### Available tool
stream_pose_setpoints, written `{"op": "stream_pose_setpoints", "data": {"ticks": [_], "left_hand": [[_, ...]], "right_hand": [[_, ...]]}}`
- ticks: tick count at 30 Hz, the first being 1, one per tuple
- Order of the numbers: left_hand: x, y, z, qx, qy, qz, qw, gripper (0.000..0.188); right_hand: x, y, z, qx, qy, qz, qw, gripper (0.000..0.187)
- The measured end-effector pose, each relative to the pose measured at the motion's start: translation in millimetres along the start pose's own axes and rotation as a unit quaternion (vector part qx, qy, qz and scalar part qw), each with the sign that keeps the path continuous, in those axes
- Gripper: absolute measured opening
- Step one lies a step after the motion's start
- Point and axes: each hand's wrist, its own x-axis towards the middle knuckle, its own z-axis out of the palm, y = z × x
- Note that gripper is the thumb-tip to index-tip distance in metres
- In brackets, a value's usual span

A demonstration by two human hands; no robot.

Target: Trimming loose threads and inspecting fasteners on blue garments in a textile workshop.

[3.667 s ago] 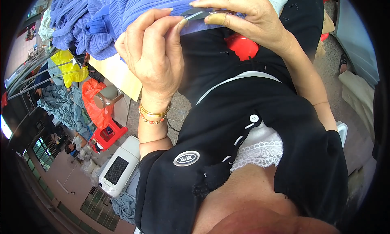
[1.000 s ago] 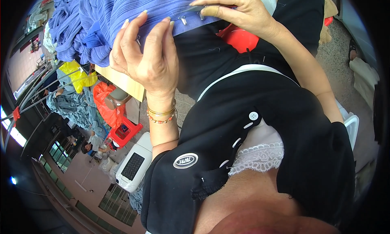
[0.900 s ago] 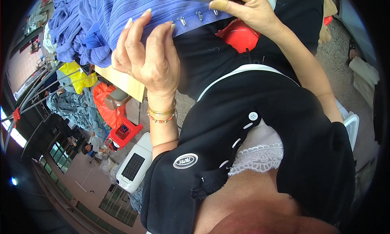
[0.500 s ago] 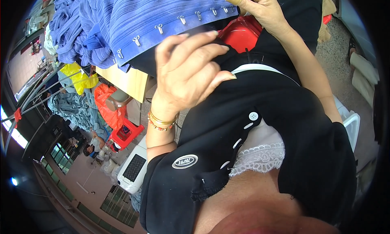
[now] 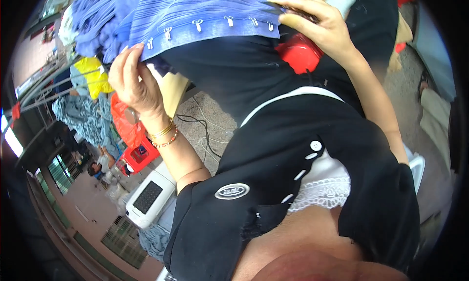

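- The left hand [image 5: 134,83] is now closed on the left end of the blue pleated fabric [image 5: 205,12], with the fingertips curled over its lower hem; half a second ago this hand was lifted off the cloth, fingers spread, in front of the black garment.
- The right hand [image 5: 317,27] is held at the right end of the same hem, thumb and fingers pinched together on the edge; it has been carried further to the right than a second ago, when both hands were close together.
- As a result the hem is pulled out into one long, nearly straight band between the two hands, and the work in hand is judged to have passed from handling a single spot to spreading the whole edge.
- A row of small metal hooks [image 5: 198,24] is set along the band at even gaps; more of them are exposed than a second ago.
- A small dark object may be held under the right fingers, but this cannot be told for certain.
- The fabric is fine-ribbed, lavender-blue, and piled in folds above the band.
- It lies over the lap, above the black garment [image 5: 273,149].
- A red container [image 5: 298,56] is seen just below the right hand.
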Motion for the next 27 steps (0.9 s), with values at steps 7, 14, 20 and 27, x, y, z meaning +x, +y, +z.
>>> {"op": "stream_pose_setpoints", "data": {"ticks": [7, 14, 20, 27], "left_hand": [[-40.7, -4.2, 10.7, -0.109, -0.024, -0.125, 0.986, 0.03], [-3.4, 19.3, 7.1, -0.275, 0.057, -0.19, 0.941, 0.035], [41.3, 39.9, 5.0, -0.197, -0.07, -0.117, 0.971, 0.029], [50.6, 59.7, 5.3, -0.116, -0.085, -0.105, 0.984, 0.025]], "right_hand": [[16.4, -24.7, 12.1, 0.033, -0.031, -0.049, 0.998, 0.03], [32.0, -35.2, 6.7, -0.018, -0.032, -0.075, 0.996, 0.031], [46.5, -42.9, 10.2, -0.048, -0.029, -0.092, 0.994, 0.031], [47.0, -45.2, 10.8, -0.068, -0.06, -0.063, 0.994, 0.037]]}}
